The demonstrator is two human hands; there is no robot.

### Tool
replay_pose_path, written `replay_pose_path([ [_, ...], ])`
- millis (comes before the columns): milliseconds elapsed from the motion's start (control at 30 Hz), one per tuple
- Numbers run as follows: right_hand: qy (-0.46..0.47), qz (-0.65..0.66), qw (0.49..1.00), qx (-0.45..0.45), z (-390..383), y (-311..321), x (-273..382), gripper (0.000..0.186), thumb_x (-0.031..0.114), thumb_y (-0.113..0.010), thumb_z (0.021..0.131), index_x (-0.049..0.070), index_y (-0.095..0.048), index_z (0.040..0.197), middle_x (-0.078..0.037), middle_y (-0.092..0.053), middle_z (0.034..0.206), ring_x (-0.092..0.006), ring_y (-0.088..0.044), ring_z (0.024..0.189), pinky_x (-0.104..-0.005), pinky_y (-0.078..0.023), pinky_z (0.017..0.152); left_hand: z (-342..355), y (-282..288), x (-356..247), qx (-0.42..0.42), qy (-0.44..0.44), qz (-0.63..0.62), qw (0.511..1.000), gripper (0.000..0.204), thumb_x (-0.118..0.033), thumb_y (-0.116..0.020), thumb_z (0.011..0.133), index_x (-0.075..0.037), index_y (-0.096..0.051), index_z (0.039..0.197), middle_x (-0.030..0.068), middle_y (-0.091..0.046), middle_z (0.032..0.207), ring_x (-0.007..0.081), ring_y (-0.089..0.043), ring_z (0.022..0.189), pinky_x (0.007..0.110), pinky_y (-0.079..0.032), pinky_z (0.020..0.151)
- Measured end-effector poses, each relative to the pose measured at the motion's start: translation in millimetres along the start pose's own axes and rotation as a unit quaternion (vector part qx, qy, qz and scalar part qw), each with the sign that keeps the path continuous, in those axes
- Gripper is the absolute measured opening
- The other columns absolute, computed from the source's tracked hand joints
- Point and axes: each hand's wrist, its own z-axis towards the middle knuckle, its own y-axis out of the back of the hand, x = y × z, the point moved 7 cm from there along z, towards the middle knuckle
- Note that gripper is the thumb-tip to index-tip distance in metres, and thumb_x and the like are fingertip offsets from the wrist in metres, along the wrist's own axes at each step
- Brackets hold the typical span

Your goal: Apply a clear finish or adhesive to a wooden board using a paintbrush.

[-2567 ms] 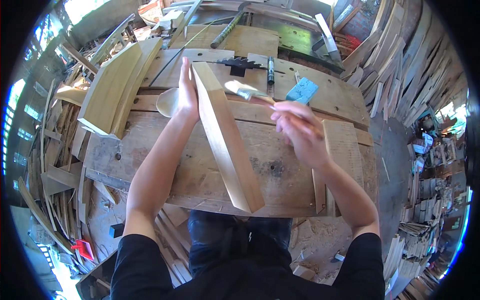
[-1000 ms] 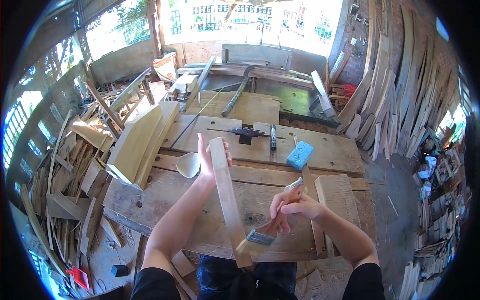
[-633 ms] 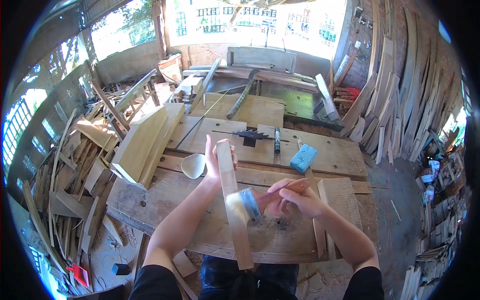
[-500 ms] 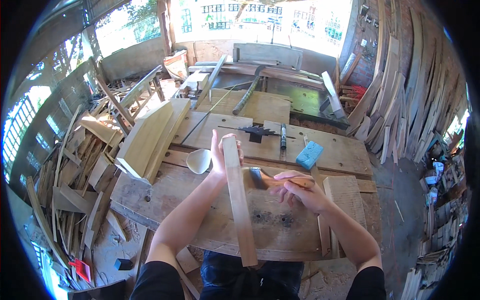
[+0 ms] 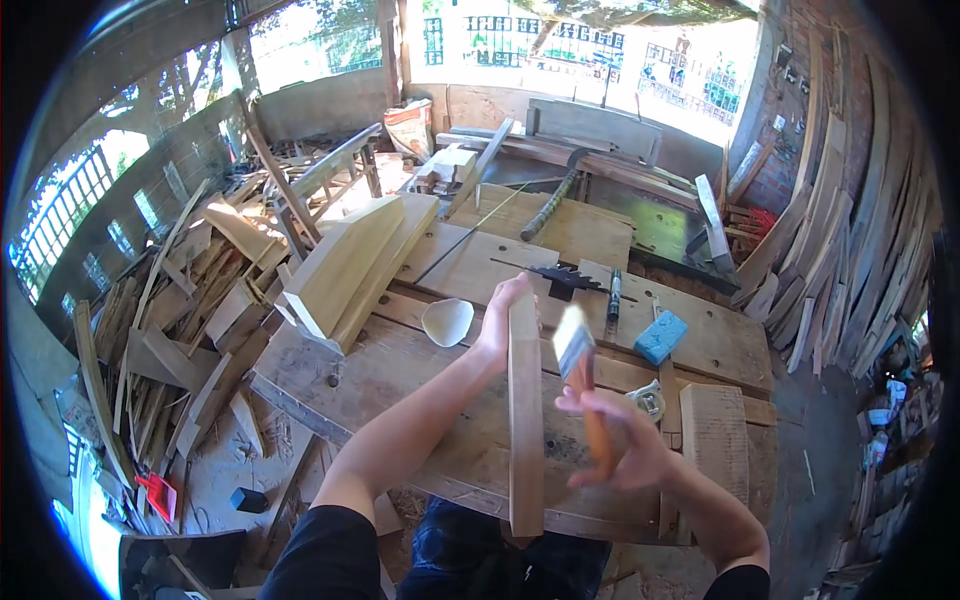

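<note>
My left hand (image 5: 508, 318) is closed round the far end of a long, square wooden bar (image 5: 526, 430), which slants up over the bench from near my lap. In my right hand (image 5: 632, 440) is a flat paintbrush (image 5: 574, 345), gripped by its wooden handle. Its pale bristles point up and away, a short gap to the right of the bar; hand and brush are slightly blurred. Left of my left hand, a cream-white shallow bowl (image 5: 447, 322) sits on the bench. Beyond my right hand lie a tape measure (image 5: 648, 400) and a blue block (image 5: 661, 337).
The wooden workbench (image 5: 400, 400) has a toothed saw blade (image 5: 567, 280) rising through its top, beside a dark marker (image 5: 614, 297). Shaped boards (image 5: 360, 265) stand at its left. A ridged wood block (image 5: 713, 425) lies right. Scrap wood (image 5: 180, 340) covers the left floor; planks (image 5: 870, 200) lean right.
The brush has swung from beside the bar, bristles against or behind it, to pointing upward and apart from it. The bar stands straighter. The whole view has shifted, and the tape measure now shows.
</note>
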Motion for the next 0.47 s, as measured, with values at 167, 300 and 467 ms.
replay_pose_path([
  [167,0.076,-0.084,0.986,0.120,4,-38,31,0.094,0.046,-0.091,0.071,0.016,-0.045,0.147,-0.005,-0.054,0.150,-0.0256,-0.042,0.146,-0.0485,-0.031,0.122,9,15,7,-0.038,0.027,0.033,0.998,0.037,-0.047,-0.063,0.087,-0.010,-0.057,0.091,0.0025,-0.055,0.080,0.0158,-0.055,0.069,0.033,-0.047,0.066],
  [300,0.049,-0.068,0.983,0.165,-1,-45,26,0.095,0.054,-0.088,0.071,0.020,-0.044,0.148,-0.004,-0.052,0.152,-0.0251,-0.037,0.149,-0.0526,-0.024,0.124,5,12,5,-0.034,0.039,0.009,0.999,0.038,-0.047,-0.063,0.088,-0.010,-0.057,0.093,0.0023,-0.055,0.082,0.0158,-0.054,0.069,0.034,-0.047,0.066],
  [467,0.056,-0.143,0.966,0.209,-5,-50,20,0.093,0.053,-0.086,0.075,0.024,-0.040,0.151,-0.003,-0.049,0.156,-0.0248,-0.034,0.151,-0.0525,-0.020,0.125,1,13,-5,-0.015,0.037,-0.023,0.999,0.038,-0.048,-0.062,0.087,-0.016,-0.053,0.104,0.0022,-0.056,0.090,0.0182,-0.055,0.072,0.037,-0.048,0.066],
])
